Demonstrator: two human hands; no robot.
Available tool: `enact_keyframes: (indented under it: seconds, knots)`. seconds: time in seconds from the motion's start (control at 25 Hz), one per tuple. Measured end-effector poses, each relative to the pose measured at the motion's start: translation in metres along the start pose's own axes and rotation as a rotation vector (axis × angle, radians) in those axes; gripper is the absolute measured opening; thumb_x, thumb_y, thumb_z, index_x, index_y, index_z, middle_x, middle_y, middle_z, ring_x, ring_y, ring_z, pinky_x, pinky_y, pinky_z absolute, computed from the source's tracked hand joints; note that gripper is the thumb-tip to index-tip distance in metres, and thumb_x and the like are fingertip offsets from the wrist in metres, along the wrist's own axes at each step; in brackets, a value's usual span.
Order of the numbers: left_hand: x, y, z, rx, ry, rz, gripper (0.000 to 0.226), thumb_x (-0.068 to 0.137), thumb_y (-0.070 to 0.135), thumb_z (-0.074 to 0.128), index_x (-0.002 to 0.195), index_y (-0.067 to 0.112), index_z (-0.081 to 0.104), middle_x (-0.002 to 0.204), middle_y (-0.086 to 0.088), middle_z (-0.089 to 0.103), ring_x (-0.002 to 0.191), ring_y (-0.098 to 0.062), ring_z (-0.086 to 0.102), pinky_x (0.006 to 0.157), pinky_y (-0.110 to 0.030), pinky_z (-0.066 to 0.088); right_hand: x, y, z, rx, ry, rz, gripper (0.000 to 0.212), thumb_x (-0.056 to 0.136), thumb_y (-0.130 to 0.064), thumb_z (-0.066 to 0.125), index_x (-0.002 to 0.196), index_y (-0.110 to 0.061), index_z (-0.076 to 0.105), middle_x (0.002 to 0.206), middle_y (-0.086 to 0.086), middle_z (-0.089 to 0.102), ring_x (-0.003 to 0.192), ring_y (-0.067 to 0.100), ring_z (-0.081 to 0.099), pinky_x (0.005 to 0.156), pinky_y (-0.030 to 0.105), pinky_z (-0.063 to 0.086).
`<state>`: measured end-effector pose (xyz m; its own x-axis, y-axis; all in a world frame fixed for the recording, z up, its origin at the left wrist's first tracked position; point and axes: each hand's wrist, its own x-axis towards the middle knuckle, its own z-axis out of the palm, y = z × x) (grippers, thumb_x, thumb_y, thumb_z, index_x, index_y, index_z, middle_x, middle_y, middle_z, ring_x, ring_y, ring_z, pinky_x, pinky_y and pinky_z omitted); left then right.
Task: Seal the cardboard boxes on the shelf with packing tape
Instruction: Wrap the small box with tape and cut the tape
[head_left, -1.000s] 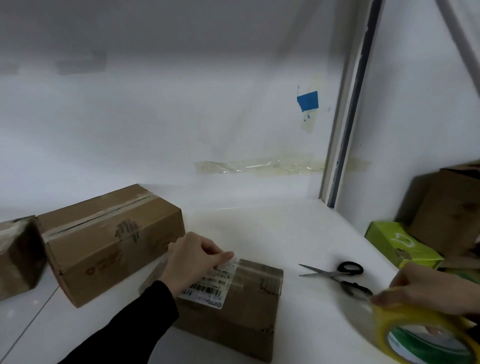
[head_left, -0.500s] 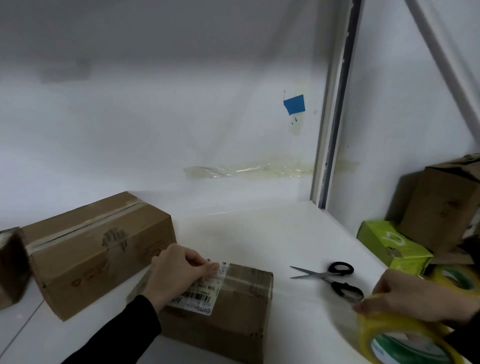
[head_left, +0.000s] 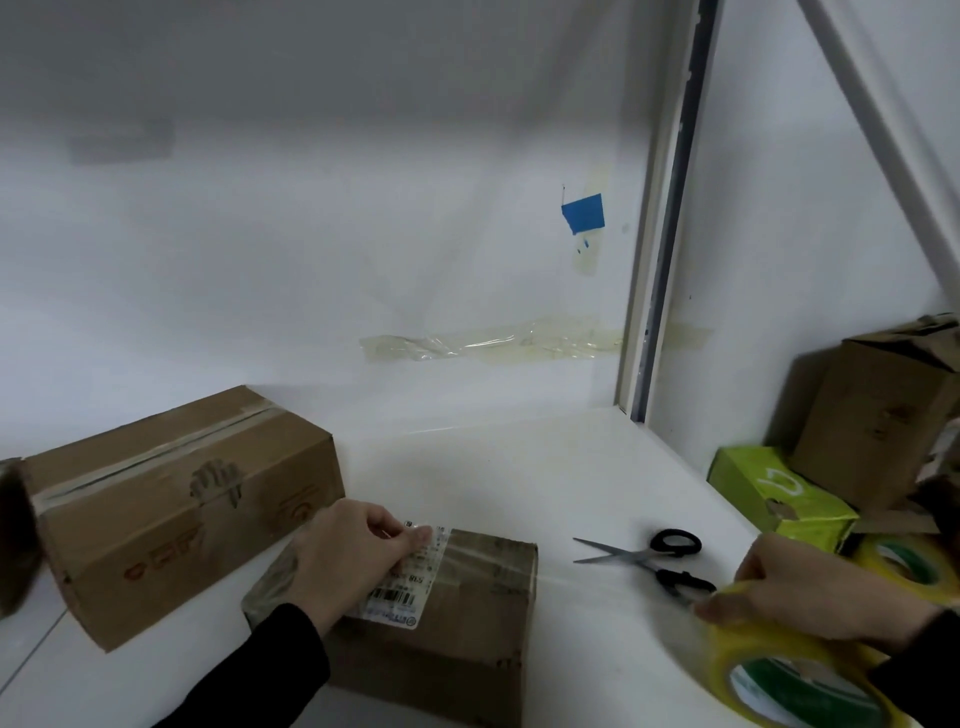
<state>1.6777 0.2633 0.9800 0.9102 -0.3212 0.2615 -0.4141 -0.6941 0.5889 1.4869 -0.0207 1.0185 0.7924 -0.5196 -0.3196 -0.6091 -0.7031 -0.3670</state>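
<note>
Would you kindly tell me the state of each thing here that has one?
small box: closed, being taped.
large box: closed, seam taped.
scissors: blades open.
tape strip: stretched to tape roll.
tape roll: gripped by right hand.
left hand: holds tape strip on small box.

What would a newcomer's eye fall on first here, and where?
Front and centre, the left hand pinches a clear tape strip against the top of the small brown cardboard box with a white barcode label. At lower right, the right hand grips the yellow roll of packing tape that the strip runs to. Black-handled scissors lie open on the white shelf between them.
</note>
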Motion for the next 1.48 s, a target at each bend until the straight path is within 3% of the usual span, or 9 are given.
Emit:
enact_keyframes:
  seconds: [0.24, 0.44, 0.72, 0.84, 0.96, 1.08, 1.24, 1.36, 1.48]
  knots:
    - [0.003, 0.004, 0.004, 0.218, -0.006, -0.035, 0.046, 0.069, 0.068, 0.062, 0.060, 0.024, 0.050, 0.070, 0.012, 0.059, 0.077, -0.009, 0.057, 0.082, -0.034, 0.046, 0.004, -0.007, 0.005, -0.101, 0.034, 0.027, 0.042, 0.071, -0.053, 0.069, 0.060, -0.021, 0.044, 0.060, -0.007, 0.046, 0.054, 0.004, 0.041, 0.048, 0.017, 0.030]
    - [0.003, -0.005, 0.004, 0.388, 0.007, -0.051, 0.061, 0.068, 0.082, 0.045, 0.059, 0.022, 0.044, 0.070, 0.009, 0.060, 0.071, -0.009, 0.057, 0.083, -0.034, 0.042, 0.002, -0.020, 0.008, -0.203, 0.070, 0.038, 0.043, 0.073, -0.050, 0.065, 0.059, -0.022, 0.036, 0.063, -0.007, 0.042, 0.061, 0.008, 0.043, 0.048, 0.019, 0.030]
    - [0.001, -0.005, 0.001, 0.238, -0.018, -0.091, 0.036, 0.082, 0.058, 0.055, 0.070, 0.027, 0.042, 0.075, 0.012, 0.054, 0.076, -0.007, 0.052, 0.077, -0.030, 0.031, -0.007, -0.024, 0.013, -0.205, 0.134, -0.022, 0.037, 0.078, -0.051, 0.058, 0.090, -0.023, 0.036, 0.093, -0.005, 0.043, 0.090, 0.012, 0.045, 0.061, 0.019, 0.034]
    - [-0.004, 0.011, 0.000, 0.301, 0.050, 0.089, 0.013, 0.089, 0.040, 0.052, 0.095, 0.033, 0.043, 0.101, 0.016, 0.051, 0.099, -0.007, 0.051, 0.083, -0.028, 0.026, -0.015, -0.024, 0.013, -0.170, 0.180, -0.051, 0.030, 0.080, -0.051, 0.055, 0.083, -0.026, 0.038, 0.105, -0.003, 0.049, 0.108, 0.013, 0.052, 0.076, 0.020, 0.034]
    - [-0.016, 0.022, 0.015, 0.292, -0.138, 0.353, 0.051, 0.094, 0.055, 0.028, 0.140, 0.035, 0.031, 0.146, 0.028, 0.014, 0.140, -0.004, 0.021, 0.109, -0.027, 0.013, -0.027, -0.029, 0.007, -0.140, 0.164, -0.099, 0.038, 0.085, -0.049, 0.054, 0.065, -0.032, 0.026, 0.118, -0.003, 0.053, 0.123, 0.011, 0.048, 0.088, 0.020, 0.035]
    - [-0.018, 0.020, 0.021, 0.444, -0.415, 0.333, 0.124, 0.046, 0.091, -0.022, 0.149, 0.023, -0.009, 0.146, 0.017, -0.022, 0.143, -0.008, -0.015, 0.117, -0.031, -0.008, -0.024, -0.026, 0.005, -0.114, 0.186, -0.092, 0.021, 0.082, -0.049, 0.055, 0.084, -0.034, 0.041, 0.125, -0.003, 0.054, 0.122, 0.012, 0.049, 0.079, 0.018, 0.033]
    - [-0.004, 0.027, 0.001, 0.531, -0.783, 0.323, 0.142, 0.032, 0.100, 0.023, 0.142, 0.026, -0.029, 0.151, 0.003, -0.032, 0.140, -0.017, -0.028, 0.114, -0.041, -0.017, -0.012, -0.017, 0.011, -0.143, 0.144, -0.046, 0.042, 0.077, -0.050, 0.060, 0.107, -0.023, 0.047, 0.125, -0.001, 0.056, 0.115, 0.015, 0.053, 0.075, 0.021, 0.035]
    - [-0.002, 0.032, 0.004, 0.673, -0.802, 0.517, 0.142, 0.016, 0.097, 0.025, 0.126, 0.037, -0.041, 0.147, 0.013, -0.033, 0.136, -0.016, -0.033, 0.110, -0.046, -0.023, -0.012, -0.017, 0.010, -0.131, 0.122, -0.018, 0.055, 0.074, -0.051, 0.062, 0.117, -0.018, 0.052, 0.122, -0.001, 0.058, 0.113, 0.016, 0.055, 0.075, 0.020, 0.036]
    - [-0.005, 0.038, 0.007, 0.514, -0.774, 0.475, 0.144, 0.024, 0.092, 0.039, 0.143, 0.037, -0.020, 0.154, 0.014, -0.006, 0.144, -0.016, -0.012, 0.115, -0.046, -0.013, -0.014, -0.016, 0.006, -0.083, 0.069, -0.003, 0.035, 0.076, -0.051, 0.064, 0.087, -0.020, 0.050, 0.093, -0.008, 0.057, 0.098, 0.011, 0.056, 0.064, 0.017, 0.037]
